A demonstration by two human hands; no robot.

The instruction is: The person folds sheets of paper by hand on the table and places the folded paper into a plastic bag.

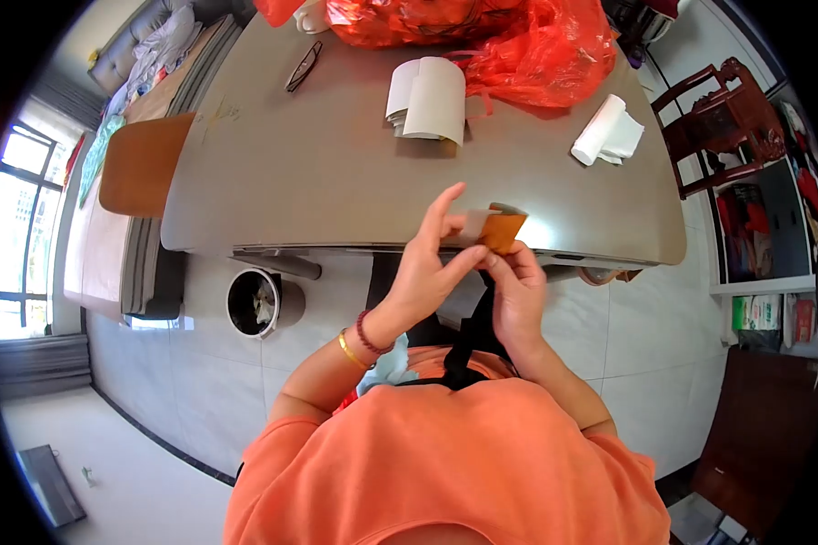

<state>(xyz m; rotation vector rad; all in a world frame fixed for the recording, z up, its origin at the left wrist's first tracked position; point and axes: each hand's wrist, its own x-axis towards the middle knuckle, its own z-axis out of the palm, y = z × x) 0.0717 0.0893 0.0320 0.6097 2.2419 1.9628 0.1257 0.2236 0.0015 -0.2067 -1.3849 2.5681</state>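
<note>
Near the table's front edge, both my hands are on a small folded piece of paper (pixel 503 232), orange-brown on one side with a pale flap at its left. My left hand (pixel 434 265) pinches its lower left part with the thumb in front, the index finger raised. At the lower right corner, the thumb and fingers of my right hand (pixel 520 292) press together on the paper. Farther back on the table lies a stack of curled pale sheets (pixel 434 100), with a little orange-brown showing under its lower edge.
Red plastic bags (pixel 545 54) cover the back of the grey table (pixel 273 173). Glasses (pixel 304 66) lie back left, and a white roll (pixel 600 130) with a loose end lies right. A bin (pixel 254 304) stands on the floor left, near a brown chair (pixel 145 165).
</note>
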